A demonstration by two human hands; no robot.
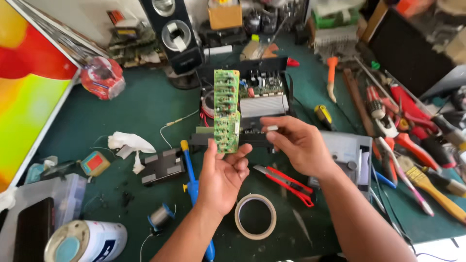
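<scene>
The left hand (224, 171) pinches only the bottom edge of the green circuit board (226, 110), which stands upright at twelve o'clock from the palm, so I judge it could tip or slip onto the open black case (264, 92) just behind. At three o'clock, the right hand (297, 141) grips a small white piece (271, 128) in its fingertips, just beside the board's lower edge; it might drop to the green tabletop (145, 106).

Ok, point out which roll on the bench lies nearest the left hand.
The tape ring, flat beside the left hand; the solder spool sits farther left.

Bright, even daylight; soft shadows, edges stretched and slightly blurred.
</scene>
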